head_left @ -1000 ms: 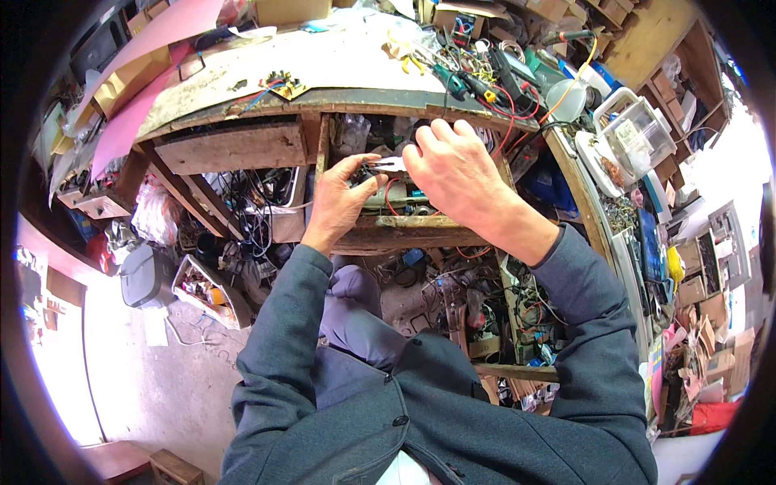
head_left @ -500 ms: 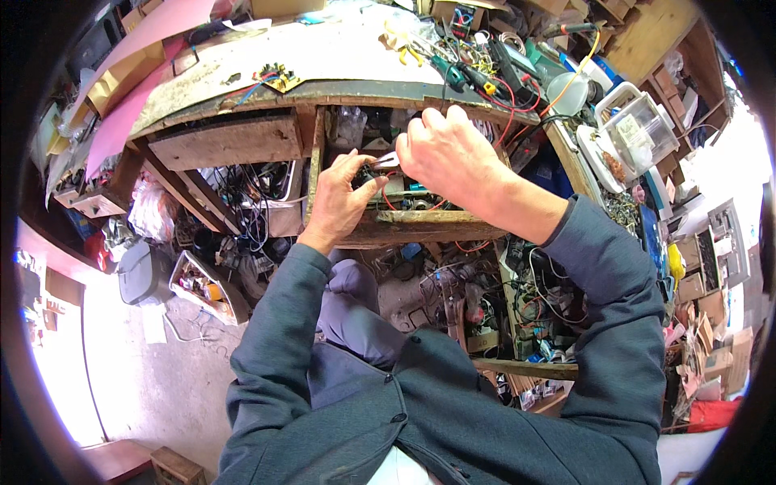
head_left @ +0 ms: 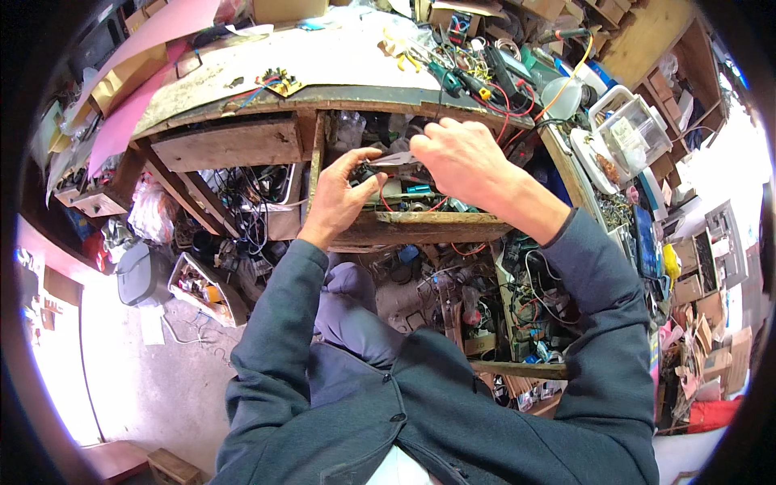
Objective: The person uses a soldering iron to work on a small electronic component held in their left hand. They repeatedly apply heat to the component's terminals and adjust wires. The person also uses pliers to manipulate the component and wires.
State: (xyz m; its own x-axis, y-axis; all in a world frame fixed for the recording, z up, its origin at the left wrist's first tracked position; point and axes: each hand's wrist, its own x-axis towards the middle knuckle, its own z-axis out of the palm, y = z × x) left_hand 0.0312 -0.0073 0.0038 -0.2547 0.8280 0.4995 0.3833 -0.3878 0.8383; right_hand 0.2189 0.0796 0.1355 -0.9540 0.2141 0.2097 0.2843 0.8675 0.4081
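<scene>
My left hand (head_left: 339, 196) is closed in a pinch over the open drawer (head_left: 428, 229), thumb and fingers around a small dark part (head_left: 366, 172) whose kind I cannot make out. To its right, my right hand (head_left: 455, 159) is closed round silver tweezers (head_left: 395, 159). Their pointed end reaches left to the dark part; whether the tips touch it is unclear. Beneath both hands, the wooden drawer holds a red wire (head_left: 383, 198), small teal and metal parts and clear plastic bags (head_left: 350, 129).
On the bench, a board with coloured wires (head_left: 279, 82) lies at the left. Pliers, cables and meter leads (head_left: 505, 93) crowd the right, near a clear plastic box (head_left: 634, 137). Tangled black cables (head_left: 250, 206) hang below left. A grey bin (head_left: 144, 273) stands on the floor.
My right hand has shifted slightly right and down, and more of the tweezers shows beside it. My left hand stays nearly in place, still pinching the dark part.
</scene>
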